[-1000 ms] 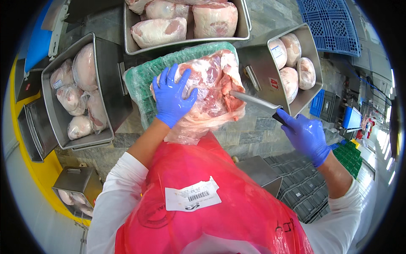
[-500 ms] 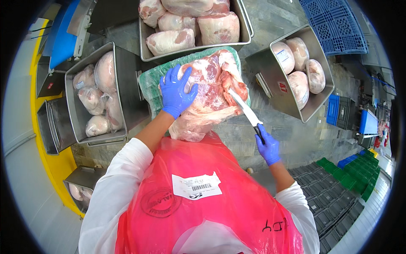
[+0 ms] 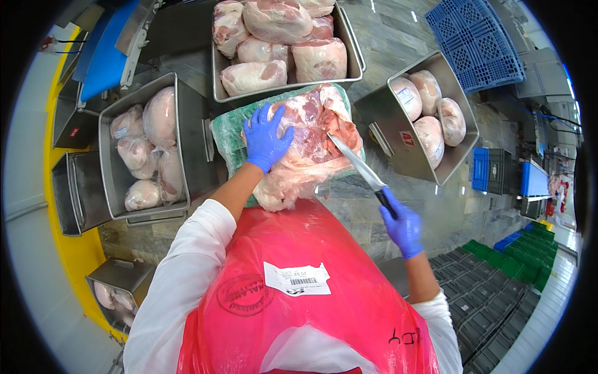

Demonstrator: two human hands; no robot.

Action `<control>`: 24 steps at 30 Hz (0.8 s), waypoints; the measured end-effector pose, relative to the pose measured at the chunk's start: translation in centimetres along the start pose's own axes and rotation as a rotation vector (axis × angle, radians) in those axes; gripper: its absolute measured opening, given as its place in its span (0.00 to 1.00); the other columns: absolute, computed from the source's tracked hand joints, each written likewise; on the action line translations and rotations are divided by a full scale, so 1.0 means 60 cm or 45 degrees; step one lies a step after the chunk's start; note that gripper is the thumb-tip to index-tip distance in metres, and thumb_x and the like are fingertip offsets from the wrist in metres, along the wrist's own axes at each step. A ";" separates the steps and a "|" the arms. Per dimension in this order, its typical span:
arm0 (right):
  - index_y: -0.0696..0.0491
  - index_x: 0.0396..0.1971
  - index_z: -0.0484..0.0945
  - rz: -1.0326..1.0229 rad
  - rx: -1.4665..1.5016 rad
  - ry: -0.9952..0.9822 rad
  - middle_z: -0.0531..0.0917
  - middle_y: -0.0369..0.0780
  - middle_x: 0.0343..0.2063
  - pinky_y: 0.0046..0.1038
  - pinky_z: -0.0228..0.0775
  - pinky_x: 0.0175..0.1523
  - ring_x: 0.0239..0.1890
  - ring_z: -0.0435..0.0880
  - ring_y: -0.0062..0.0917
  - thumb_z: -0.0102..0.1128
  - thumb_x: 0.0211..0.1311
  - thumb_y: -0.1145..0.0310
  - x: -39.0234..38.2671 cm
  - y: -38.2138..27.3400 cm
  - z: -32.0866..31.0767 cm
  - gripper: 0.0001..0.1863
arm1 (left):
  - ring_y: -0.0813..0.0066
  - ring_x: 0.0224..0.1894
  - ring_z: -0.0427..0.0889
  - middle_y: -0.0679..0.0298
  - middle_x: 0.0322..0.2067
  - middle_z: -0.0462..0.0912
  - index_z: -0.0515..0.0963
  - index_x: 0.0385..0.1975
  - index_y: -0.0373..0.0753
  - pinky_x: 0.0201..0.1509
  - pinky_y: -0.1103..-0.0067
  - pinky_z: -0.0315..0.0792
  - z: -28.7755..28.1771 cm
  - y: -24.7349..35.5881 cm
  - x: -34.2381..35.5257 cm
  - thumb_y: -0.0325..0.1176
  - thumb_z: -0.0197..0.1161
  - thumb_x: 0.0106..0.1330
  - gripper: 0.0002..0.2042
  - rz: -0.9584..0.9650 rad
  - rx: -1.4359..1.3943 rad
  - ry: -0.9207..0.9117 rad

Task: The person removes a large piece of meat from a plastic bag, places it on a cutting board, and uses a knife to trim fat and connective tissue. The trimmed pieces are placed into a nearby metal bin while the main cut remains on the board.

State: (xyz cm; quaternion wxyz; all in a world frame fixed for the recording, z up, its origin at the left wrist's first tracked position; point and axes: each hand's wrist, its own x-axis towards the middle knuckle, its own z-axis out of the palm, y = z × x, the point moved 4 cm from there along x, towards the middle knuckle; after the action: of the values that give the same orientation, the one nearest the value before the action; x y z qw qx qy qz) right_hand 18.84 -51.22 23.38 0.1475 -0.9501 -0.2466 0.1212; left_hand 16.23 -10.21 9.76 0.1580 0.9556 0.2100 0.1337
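Note:
My left hand (image 3: 266,137), in a blue glove, lies with fingers spread on the left side of a large cut of raw meat (image 3: 302,159). The meat rests in plastic film on a green crate (image 3: 227,143). My right hand (image 3: 402,224), also gloved, grips the black handle of a long-bladed knife (image 3: 361,167). The blade slants up to the left, its tip at a redder, opened part of the meat on the right. A red plastic apron (image 3: 299,243) with a white label covers my front, below the meat.
Steel bins of meat stand left (image 3: 106,181), ahead (image 3: 360,68) and right (image 3: 402,156), close around the crate. A blue conveyor (image 3: 112,59) is at upper left, a blue pallet (image 3: 473,43) at upper right. Stacked grey crates (image 3: 473,299) and green crates (image 3: 523,249) lie at lower right.
My right hand has moved left and down in the view from one second ago, turning the blade steeper across the meat's right part. My left hand stays on the meat. The view has shifted slightly.

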 end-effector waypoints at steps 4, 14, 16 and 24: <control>0.33 0.68 0.78 -0.050 -0.296 -0.095 0.86 0.47 0.28 0.45 0.79 0.35 0.28 0.87 0.45 0.69 0.68 0.56 0.010 -0.030 -0.123 0.28 | 0.47 0.74 0.63 0.52 0.73 0.66 0.72 0.73 0.57 0.75 0.43 0.52 -0.001 -0.001 0.005 0.57 0.64 0.66 0.34 0.036 -0.034 -0.025; 0.41 0.63 0.79 -0.401 -0.924 -0.506 0.86 0.44 0.25 0.45 0.79 0.32 0.28 0.88 0.42 0.64 0.70 0.57 0.218 -0.267 -0.216 0.23 | 0.46 0.73 0.63 0.52 0.73 0.66 0.73 0.72 0.57 0.76 0.45 0.50 -0.005 -0.015 0.018 0.57 0.65 0.65 0.34 0.080 -0.141 -0.022; 0.43 0.62 0.80 -0.415 -1.016 -0.608 0.86 0.44 0.25 0.44 0.78 0.32 0.27 0.88 0.41 0.63 0.70 0.57 0.247 -0.290 -0.202 0.22 | 0.46 0.72 0.64 0.52 0.72 0.67 0.74 0.72 0.57 0.76 0.46 0.51 -0.008 -0.015 0.018 0.56 0.65 0.65 0.33 0.086 -0.150 -0.022; 0.42 0.67 0.75 -0.329 -0.890 -0.747 0.85 0.45 0.24 0.47 0.77 0.31 0.26 0.86 0.44 0.63 0.71 0.59 0.284 -0.242 -0.181 0.26 | 0.46 0.70 0.66 0.53 0.72 0.68 0.77 0.70 0.56 0.75 0.49 0.54 -0.014 -0.014 0.027 0.53 0.69 0.62 0.33 0.119 -0.193 -0.051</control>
State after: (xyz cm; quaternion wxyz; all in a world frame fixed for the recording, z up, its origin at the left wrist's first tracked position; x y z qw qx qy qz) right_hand 30.29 -32.90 35.69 -0.2431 -0.8301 -0.4200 0.2747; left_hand 17.07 -8.58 10.51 0.2275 0.9521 0.1512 0.1375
